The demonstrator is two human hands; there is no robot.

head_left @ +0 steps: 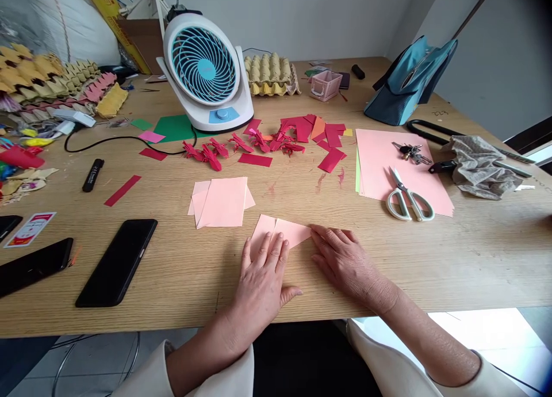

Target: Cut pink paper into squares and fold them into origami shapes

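A folded piece of pink paper [293, 231] lies near the table's front edge. My left hand [263, 276] rests flat on its left part, fingers stretched forward and thumb out to the side. At the paper's pointed right corner is my right hand [345, 262], its fingers bent and held together with the tips on that corner; the exact grip is partly hidden. Just beyond the left hand sits a small stack of pink paper squares [224, 201]. White-handled scissors [407, 198] lie on larger pink sheets [379, 161] to the right.
Red paper cut-outs [259, 141] and red scraps [332, 160] spread across the middle. A fan [207, 69] stands behind them, with egg trays [269, 75] and a blue bag [411, 83] further right. Phones [118, 262] and a black marker [92, 175] lie left; keys [411, 153] right.
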